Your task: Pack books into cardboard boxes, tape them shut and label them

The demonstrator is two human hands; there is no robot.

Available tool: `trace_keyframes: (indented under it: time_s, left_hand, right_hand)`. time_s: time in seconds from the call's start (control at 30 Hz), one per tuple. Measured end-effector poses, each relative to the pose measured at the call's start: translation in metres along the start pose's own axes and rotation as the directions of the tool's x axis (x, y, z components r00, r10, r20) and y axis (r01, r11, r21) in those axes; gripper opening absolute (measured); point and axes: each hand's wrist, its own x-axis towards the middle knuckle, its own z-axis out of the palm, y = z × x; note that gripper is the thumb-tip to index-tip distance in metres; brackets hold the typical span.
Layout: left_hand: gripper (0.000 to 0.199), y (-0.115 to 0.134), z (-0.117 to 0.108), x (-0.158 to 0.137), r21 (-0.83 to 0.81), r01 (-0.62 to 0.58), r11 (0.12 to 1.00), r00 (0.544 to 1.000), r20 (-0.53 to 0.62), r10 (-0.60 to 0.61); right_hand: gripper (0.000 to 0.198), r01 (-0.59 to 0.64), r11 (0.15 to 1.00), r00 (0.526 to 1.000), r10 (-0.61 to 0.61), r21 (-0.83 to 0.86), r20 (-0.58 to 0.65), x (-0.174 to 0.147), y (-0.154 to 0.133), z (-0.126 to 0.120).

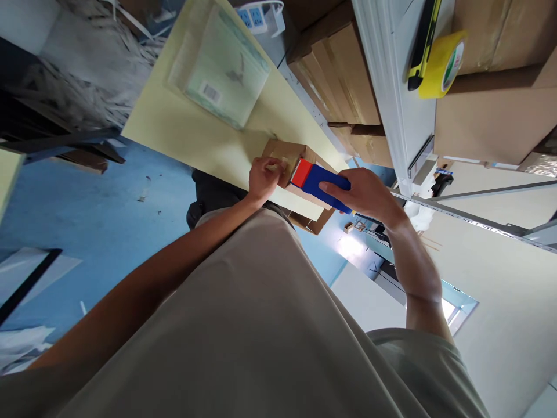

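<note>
A small brown cardboard box lies on the pale yellow tabletop, close to my body. My right hand is wrapped round a blue tape dispenser, whose red toothed end rests at or just above the box. My left hand is at the near left side of the box. Its fingers are curled and pinched together at a shiny, yellowish strip of packing tape. The roll inside the dispenser is hidden by its body and my right hand.
A clear-wrapped greenish package with a label lies farther along the table. A white power strip sits behind it. On the shelf are a yellow tape roll and a utility knife. Cardboard boxes stand alongside.
</note>
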Motion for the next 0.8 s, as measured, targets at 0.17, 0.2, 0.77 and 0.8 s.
trace_keyframes:
  time_s: [0.17,0.2,0.77,0.8]
  left_hand:
    - [0.051,0.025,-0.008,-0.007,0.043,0.138,0.990,0.990,-0.025,-0.137]
    - [0.046,0.032,-0.011,-0.011,0.043,0.073,0.996,0.997,0.007,-0.073]
    - [0.061,0.070,-0.022,-0.005,0.131,-0.561,0.818,0.671,0.650,0.356]
    - [0.054,0.072,-0.021,0.001,0.117,-0.561,0.819,0.657,0.665,0.355]
  right_hand:
    - [0.063,-0.031,1.000,0.999,0.031,0.001,0.034,0.000,-0.001,-0.003]
    - [0.064,-0.030,1.000,0.999,0.030,0.003,0.035,0.001,0.000,-0.003]
    - [0.071,0.019,0.999,0.999,-0.020,0.027,0.040,-0.006,0.001,0.005]
    - [0.069,0.014,1.000,0.999,-0.015,0.019,0.039,-0.008,0.001,0.005]
